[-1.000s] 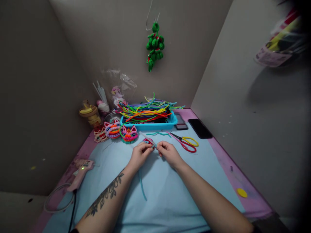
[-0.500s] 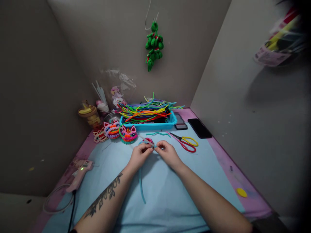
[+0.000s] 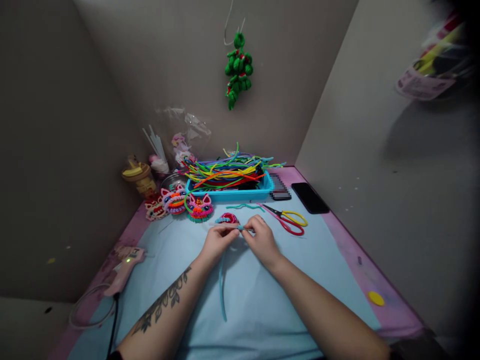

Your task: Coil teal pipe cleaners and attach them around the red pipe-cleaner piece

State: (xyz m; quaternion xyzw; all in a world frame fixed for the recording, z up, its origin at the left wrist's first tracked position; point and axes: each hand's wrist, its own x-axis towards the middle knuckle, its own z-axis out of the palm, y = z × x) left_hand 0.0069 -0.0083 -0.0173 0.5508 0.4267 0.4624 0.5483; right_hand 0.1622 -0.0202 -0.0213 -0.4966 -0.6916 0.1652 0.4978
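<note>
My left hand [image 3: 218, 243] is closed in a pinch on a thin whitish stick [image 3: 214, 224], which lies nearly level and pokes out to the left. A light blue pipe cleaner [image 3: 222, 292] hangs below the fingers, and a bit of the same blue shows wound about the stick between my hands. My right hand [image 3: 263, 242] pinches at that blue winding, its fingertips close to the left thumb. Just behind the hands lies a round pink, red and blue pipe cleaner piece [image 3: 228, 218], partly covered by them.
A blue basket [image 3: 228, 196] full of coloured pipe cleaners stands at the back. Finished animal-face pieces [image 3: 200, 209] sit to its left. Scissors [image 3: 292, 220] and a black phone [image 3: 309, 198] lie right. A pink glue gun [image 3: 125, 270], its light on, rests left with its cable.
The white stick has turned from slanting to almost level. Both hands have shifted slightly right, showing more of the round piece behind. The hanging pipe cleaner has swung slightly.
</note>
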